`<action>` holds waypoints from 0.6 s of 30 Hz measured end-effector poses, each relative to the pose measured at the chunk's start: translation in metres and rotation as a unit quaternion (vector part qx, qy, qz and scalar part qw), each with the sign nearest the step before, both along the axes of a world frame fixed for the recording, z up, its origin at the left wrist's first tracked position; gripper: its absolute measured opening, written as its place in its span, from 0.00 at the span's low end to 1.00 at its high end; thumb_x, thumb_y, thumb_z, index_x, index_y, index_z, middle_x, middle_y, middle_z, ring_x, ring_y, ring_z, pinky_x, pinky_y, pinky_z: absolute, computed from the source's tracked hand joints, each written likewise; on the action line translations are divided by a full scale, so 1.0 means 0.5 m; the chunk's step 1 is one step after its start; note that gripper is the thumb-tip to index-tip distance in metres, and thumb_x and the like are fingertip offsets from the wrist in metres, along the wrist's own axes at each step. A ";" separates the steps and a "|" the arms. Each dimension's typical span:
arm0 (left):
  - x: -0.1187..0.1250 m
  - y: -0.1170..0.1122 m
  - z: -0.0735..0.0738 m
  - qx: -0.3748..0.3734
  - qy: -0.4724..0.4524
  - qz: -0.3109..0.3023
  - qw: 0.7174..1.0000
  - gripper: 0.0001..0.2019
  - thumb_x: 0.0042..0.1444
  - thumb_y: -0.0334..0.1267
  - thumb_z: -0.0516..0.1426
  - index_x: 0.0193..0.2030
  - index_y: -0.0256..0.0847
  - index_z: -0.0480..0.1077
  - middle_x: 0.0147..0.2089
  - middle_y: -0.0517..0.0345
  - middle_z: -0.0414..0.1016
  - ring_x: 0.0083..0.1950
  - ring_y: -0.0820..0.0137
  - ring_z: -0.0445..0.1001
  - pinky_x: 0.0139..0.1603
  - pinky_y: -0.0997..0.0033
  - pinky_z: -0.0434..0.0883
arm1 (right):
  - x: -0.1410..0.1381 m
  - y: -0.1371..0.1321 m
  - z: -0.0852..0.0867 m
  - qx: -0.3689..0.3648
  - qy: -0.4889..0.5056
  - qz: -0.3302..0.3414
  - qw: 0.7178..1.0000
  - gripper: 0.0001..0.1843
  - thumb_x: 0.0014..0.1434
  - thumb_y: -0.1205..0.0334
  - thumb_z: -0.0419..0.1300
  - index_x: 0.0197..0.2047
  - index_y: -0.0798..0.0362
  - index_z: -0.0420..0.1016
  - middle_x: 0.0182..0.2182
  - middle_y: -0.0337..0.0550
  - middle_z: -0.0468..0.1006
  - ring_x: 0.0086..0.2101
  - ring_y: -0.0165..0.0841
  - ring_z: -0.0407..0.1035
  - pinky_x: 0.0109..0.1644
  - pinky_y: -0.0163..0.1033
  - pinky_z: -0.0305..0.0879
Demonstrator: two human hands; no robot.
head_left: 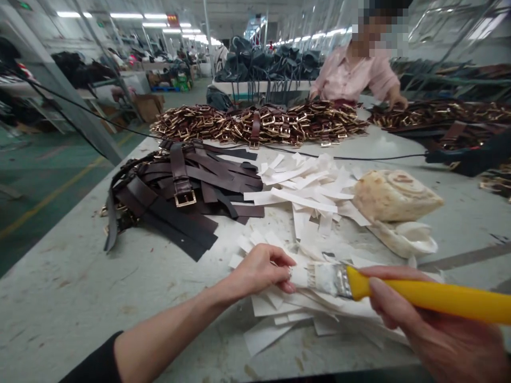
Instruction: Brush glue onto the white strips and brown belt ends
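My right hand [423, 314] is wrapped round the yellow handle of a flat paintbrush [393, 292]. The brush points left, and its bristles are caked with white. Just off the bristle tips, my left hand [263, 271] is closed in a pinch on the end of a white strip [298, 276]. The bristles appear to lie on that strip. Under both hands spreads a loose pile of white strips [275, 319], and a second heap of white strips [307, 183] lies beyond it.
Dark brown straps with buckles [186, 178] lie at left. A crusted container [399, 197] with a white-coated opening stands at right. A long heap of buckled straps [259, 122] lies across the back, crossed by a black cable [359, 158]. A person in pink [347, 74] works behind the table.
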State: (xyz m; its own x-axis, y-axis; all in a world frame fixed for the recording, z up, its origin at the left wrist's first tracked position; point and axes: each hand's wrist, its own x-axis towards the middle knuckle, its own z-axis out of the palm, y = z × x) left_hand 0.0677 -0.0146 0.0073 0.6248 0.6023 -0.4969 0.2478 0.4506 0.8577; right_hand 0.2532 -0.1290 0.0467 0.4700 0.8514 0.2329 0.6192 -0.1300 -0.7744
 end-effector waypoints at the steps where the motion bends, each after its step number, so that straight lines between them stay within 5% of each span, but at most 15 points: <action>1: -0.001 0.002 -0.001 -0.003 -0.005 -0.001 1.000 0.07 0.45 0.26 0.55 0.33 0.32 0.70 0.22 0.62 0.72 0.23 0.74 0.74 0.29 0.76 0.69 | -0.016 0.009 0.002 -0.011 0.017 0.008 1.000 0.16 0.50 0.43 0.60 0.30 0.46 0.76 0.19 0.36 0.70 0.16 0.28 0.60 0.19 0.35 0.59; 6: -0.006 0.004 -0.018 -0.010 -0.007 0.005 1.000 0.08 0.44 0.24 0.54 0.32 0.34 0.69 0.19 0.64 0.70 0.22 0.74 0.73 0.27 0.78 0.68 | -0.029 0.027 -0.008 -0.092 0.036 0.016 0.995 0.15 0.50 0.44 0.59 0.30 0.47 0.75 0.20 0.37 0.68 0.22 0.31 0.64 0.21 0.34 0.55; 10: -0.006 0.001 -0.037 0.014 -0.035 0.002 0.999 0.13 0.43 0.24 0.54 0.37 0.35 0.67 0.20 0.66 0.69 0.22 0.73 0.74 0.24 0.79 0.68 | -0.024 0.033 0.002 -0.080 0.019 -0.014 0.997 0.14 0.49 0.45 0.59 0.28 0.47 0.74 0.14 0.34 0.60 0.21 0.31 0.62 0.22 0.34 0.56; 15: -0.013 0.003 -0.027 0.043 -0.058 0.005 0.997 0.17 0.43 0.25 0.55 0.43 0.38 0.63 0.23 0.68 0.68 0.21 0.73 0.74 0.21 0.79 0.68 | -0.014 0.046 -0.001 -0.107 0.030 0.057 0.992 0.14 0.51 0.47 0.58 0.28 0.48 0.74 0.22 0.36 0.73 0.27 0.32 0.69 0.35 0.34 0.66; 18: -0.019 0.005 -0.012 0.040 -0.037 0.006 0.999 0.16 0.43 0.25 0.55 0.41 0.38 0.63 0.24 0.68 0.67 0.21 0.73 0.74 0.21 0.79 0.68 | 0.040 0.034 -0.016 -0.156 -0.002 0.054 0.986 0.18 0.47 0.43 0.58 0.28 0.49 0.76 0.26 0.39 0.77 0.26 0.33 0.71 0.32 0.34 0.67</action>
